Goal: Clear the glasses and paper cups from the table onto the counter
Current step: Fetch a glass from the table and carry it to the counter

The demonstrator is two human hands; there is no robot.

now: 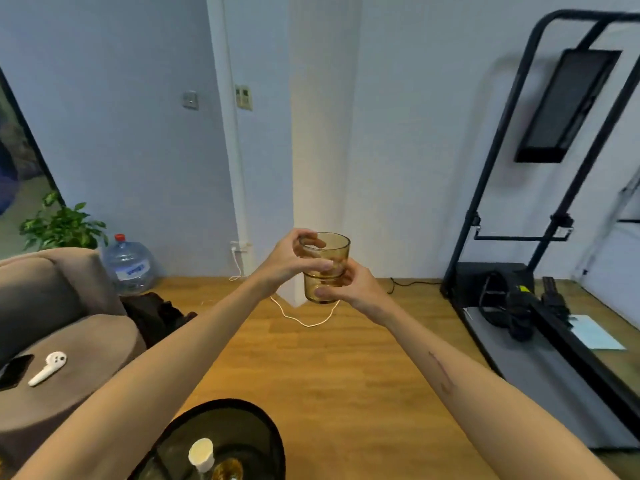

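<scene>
An amber glass (325,252), which looks like two stacked glasses, is held up in the air in front of me. My left hand (290,263) grips its upper part from the left, fingers curled over the rim. My right hand (349,287) grips the lower part from the right, thumb across the base. Below, at the bottom edge, a round black table (239,420) carries a white paper cup (201,453) and another amber glass (227,470), partly cut off. No counter is in view.
A beige sofa (52,306) stands at left, with a white controller (48,368) and a phone (14,370) on its arm. A water bottle (128,266) and a plant (62,225) are behind it. A black treadmill (540,306) fills the right. A white cable (304,322) lies on the wooden floor.
</scene>
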